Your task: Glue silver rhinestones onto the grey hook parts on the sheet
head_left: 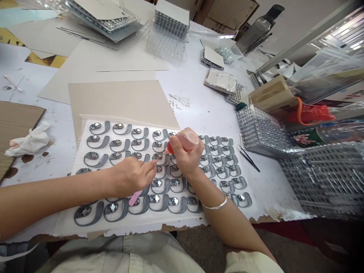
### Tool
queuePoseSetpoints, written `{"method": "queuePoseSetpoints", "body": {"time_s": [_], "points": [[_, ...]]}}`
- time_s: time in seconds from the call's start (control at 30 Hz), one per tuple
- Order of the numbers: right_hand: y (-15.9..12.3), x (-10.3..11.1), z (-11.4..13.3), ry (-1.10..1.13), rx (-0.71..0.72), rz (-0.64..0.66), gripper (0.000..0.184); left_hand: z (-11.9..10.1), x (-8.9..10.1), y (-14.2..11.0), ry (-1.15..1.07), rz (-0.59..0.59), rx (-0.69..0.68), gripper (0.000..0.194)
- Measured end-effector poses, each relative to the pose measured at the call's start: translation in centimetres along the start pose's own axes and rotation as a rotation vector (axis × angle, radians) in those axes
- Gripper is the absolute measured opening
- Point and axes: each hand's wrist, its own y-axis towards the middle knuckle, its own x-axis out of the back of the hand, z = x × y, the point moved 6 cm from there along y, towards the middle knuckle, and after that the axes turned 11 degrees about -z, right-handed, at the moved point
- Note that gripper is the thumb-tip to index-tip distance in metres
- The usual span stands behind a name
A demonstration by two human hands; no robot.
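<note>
Rows of grey curved pieces [98, 161], each with a round, shiny metal-looking centre, lie on a white sheet [153, 219]. My left hand [133, 174] is closed in a pinch over the middle rows. Out from under its palm sticks the flat pink end of a slim tool [135, 198]; the tool's kind cannot be made out. My right hand [189, 155] grips a translucent squeeze bottle [187, 139], tilted with its red tip down to the left. That tip is close above one piece, near my left fingertips. Both hands hide some pieces.
Black tweezers [249, 159] lie right of the sheet. Stacked clear ridged trays [261, 129] and a plastic bottle [327, 134] crowd the right side. Behind the sheet lies beige cardboard [122, 98]. A crumpled tissue [30, 140] is at left, and more trays [170, 22] stand behind.
</note>
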Motion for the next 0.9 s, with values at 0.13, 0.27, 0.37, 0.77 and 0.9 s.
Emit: {"method": "queuePoseSetpoints", "body": {"time_s": [0.13,0.27,0.37,0.77,0.9], "points": [[0.0,0.1,0.2,0.014,0.018,0.006,0.035,0.0,0.0,0.0,0.003,-0.011,-0.008,0.022],[-0.2,0.1,0.1,-0.027,0.042,0.017,0.032,0.0,0.0,0.0,0.0,-0.008,-0.002,0.019],[-0.3,0.2,0.3,-0.03,0.079,0.002,0.027,0.1,0.0,0.0,-0.001,0.007,0.002,0.018],[-0.5,0.3,1.2,-0.008,0.166,0.007,0.021,1.0,-0.4,-0.5,-0.132,0.065,0.122,0.016],[-0.6,0.3,1.3,0.002,0.17,0.016,0.021,1.6,-0.6,-0.7,-0.186,0.078,0.18,0.017]]}}
